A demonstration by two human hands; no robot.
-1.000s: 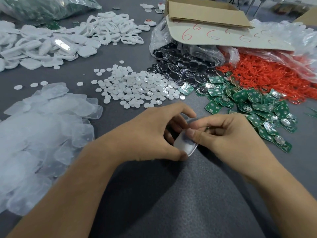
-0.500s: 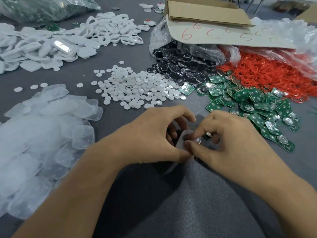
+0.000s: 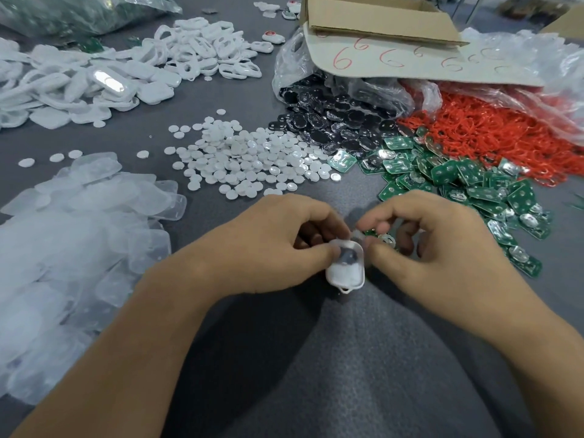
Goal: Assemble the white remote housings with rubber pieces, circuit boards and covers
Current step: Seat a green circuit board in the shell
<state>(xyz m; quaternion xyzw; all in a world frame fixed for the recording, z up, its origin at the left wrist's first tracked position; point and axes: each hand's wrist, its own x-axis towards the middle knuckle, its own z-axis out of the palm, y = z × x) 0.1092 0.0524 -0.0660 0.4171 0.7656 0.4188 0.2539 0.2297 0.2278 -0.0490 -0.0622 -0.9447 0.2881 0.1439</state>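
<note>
A small white remote housing [image 3: 345,270] sits between both hands near the middle of the grey table, its open side up and a dark part showing inside. My left hand [image 3: 268,245] pinches its left edge with thumb and fingers. My right hand [image 3: 439,245] pinches its upper right corner, and a green circuit board [image 3: 386,240] shows under the curled right fingers. Green circuit boards [image 3: 467,181] lie heaped just right of the hands. White round rubber pieces [image 3: 246,159] are scattered beyond the hands.
Clear plastic covers [image 3: 72,248] pile up at the left. White housings [image 3: 94,80] and white frames [image 3: 205,49] lie at the far left. Black discs [image 3: 331,121] spill from a bag, red rings [image 3: 493,134] lie at the right, and a cardboard box [image 3: 379,23] stands behind.
The housing has been turned from edge-on to open side up and now sits lower between the hands. Both hands have shifted their pinch on it; the right hand has closed in.
</note>
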